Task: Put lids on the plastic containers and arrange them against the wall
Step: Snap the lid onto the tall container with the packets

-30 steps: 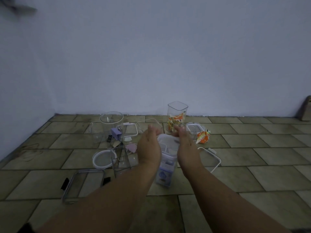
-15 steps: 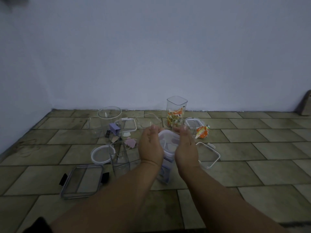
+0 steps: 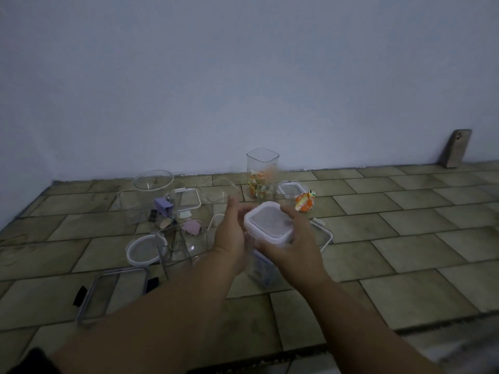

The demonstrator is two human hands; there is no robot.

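A container with its lid on is held well short of the wall. The right hand curls around it below the lid; the left hand lies flat against its side.

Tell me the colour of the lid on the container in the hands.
The lid is white-rimmed, seen in the head view.

2 hands; at least 6 clear containers on the floor, plus 1 held container wearing 1 lid; 4 loose lids; 1 phone; 1 orange packet.
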